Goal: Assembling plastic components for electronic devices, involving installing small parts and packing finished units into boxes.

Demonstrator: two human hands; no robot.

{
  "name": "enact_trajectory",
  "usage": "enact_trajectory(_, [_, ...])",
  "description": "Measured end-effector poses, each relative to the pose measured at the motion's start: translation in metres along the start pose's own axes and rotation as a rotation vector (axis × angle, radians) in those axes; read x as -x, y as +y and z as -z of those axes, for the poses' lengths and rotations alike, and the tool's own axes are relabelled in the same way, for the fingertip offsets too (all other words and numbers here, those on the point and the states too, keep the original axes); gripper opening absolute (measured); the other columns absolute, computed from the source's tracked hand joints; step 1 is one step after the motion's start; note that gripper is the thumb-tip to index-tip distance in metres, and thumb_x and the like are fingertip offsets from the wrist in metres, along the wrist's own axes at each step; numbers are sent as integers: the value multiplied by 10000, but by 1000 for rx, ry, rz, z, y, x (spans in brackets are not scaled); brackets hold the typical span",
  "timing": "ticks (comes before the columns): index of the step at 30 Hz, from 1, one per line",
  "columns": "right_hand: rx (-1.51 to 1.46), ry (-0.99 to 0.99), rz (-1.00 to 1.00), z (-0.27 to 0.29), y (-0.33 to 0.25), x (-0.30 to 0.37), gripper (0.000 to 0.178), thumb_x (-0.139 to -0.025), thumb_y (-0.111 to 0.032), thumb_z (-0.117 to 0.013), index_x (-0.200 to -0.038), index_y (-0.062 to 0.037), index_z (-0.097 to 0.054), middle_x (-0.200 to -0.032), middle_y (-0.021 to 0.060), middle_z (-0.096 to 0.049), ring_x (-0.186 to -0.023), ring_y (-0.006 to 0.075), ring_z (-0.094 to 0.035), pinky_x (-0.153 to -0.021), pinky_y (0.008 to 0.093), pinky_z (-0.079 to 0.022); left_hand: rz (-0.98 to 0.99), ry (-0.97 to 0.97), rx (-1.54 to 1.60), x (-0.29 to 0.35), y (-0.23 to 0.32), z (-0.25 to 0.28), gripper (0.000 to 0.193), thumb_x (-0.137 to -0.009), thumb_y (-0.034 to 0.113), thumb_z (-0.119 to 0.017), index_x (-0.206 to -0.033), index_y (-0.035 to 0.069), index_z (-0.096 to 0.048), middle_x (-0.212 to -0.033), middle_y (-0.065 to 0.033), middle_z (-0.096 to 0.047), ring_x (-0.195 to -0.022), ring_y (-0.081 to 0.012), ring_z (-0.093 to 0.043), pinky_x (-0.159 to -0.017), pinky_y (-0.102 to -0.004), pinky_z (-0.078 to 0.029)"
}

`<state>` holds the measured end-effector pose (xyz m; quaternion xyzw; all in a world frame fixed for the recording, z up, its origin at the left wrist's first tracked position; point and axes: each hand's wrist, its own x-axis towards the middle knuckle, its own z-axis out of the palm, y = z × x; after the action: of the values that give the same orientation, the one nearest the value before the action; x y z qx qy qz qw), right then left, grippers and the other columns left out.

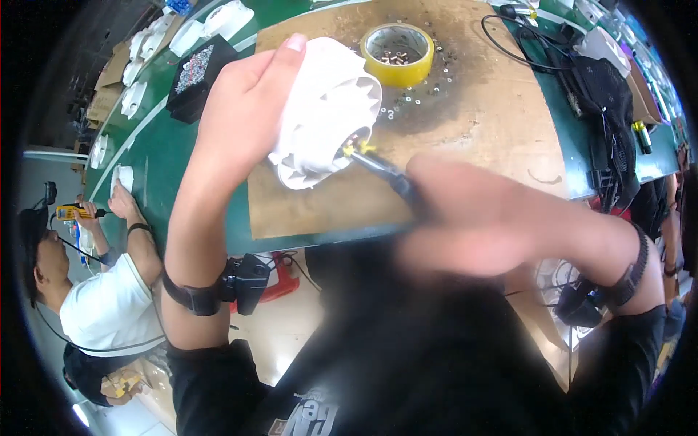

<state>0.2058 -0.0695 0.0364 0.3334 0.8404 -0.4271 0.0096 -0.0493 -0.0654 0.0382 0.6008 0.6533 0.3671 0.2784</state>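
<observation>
My left hand is wrapped round a white plastic fan wheel with curved blades, the thumb along its upper edge. The wheel is held tilted over the cardboard sheet. My right hand, smeared by motion, grips a slim tool with a dark handle and a greyish shaft; its exact kind is too blurred to tell. The tool's tip meets the opening on the wheel's near right side, where small yellow bits show. Just beyond the wheel stands a yellow tape roll with small brass-coloured parts inside its ring.
Small nuts or washers lie scattered round the tape roll. A black box of metal pieces stands left on the green table. At right lie a black mesh bag and cables. A co-worker sits at left with a yellow power tool.
</observation>
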Motion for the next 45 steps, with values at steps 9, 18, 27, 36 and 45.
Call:
enact_trajectory(9, [495,343,-111,-27,-13,4,214,-732,-141,-680,-804,20,-559,-851,163,-590,-775,343,-619,-653,424,-494,26,29,10,-4,11,-10,518,-1025,411,-481,-891,-63,-641,-687,-34,-600,-663,-87,-506,-634,-273,-443])
enact_trajectory(18, [-542,-418,-37,10,29,6,425,-849,-342,-582,-991,53,-520,-833,113,-577,-789,216,-573,-685,348,-457,95,46,-27,-4,-5,9,497,-1036,397,-468,-901,-40,-663,-748,-26,-628,-674,-69,-522,-625,-253,-435])
enact_trajectory(27, [-978,486,-94,12,58,53,252,-965,-252,-613,-1095,-53,-531,-897,24,-594,-791,86,-556,-701,241,-458,323,-101,1099,-1,29,-35,474,-1031,403,-473,-1249,2,-599,-1143,-131,-684,-985,-217,-681,-856,-365,-574])
enact_trajectory(36, [-1164,824,-140,46,102,137,366,-936,-327,-643,-1113,-14,-578,-920,36,-630,-775,86,-571,-632,264,-477,580,-561,1342,11,95,-164,582,-1039,469,-367,-1369,4,-483,-1285,-176,-604,-1168,-311,-606,-1003,-467,-504])
enact_trajectory(45, [-831,2301,-209,77,261,275,270,-849,-126,-672,-1059,3,-562,-833,55,-603,-609,105,-557,-491,246,-433,448,-632,936,19,60,-144,383,-1030,294,-421,-1255,-6,-501,-1014,-176,-664,-881,-279,-681,-709,-350,-562])
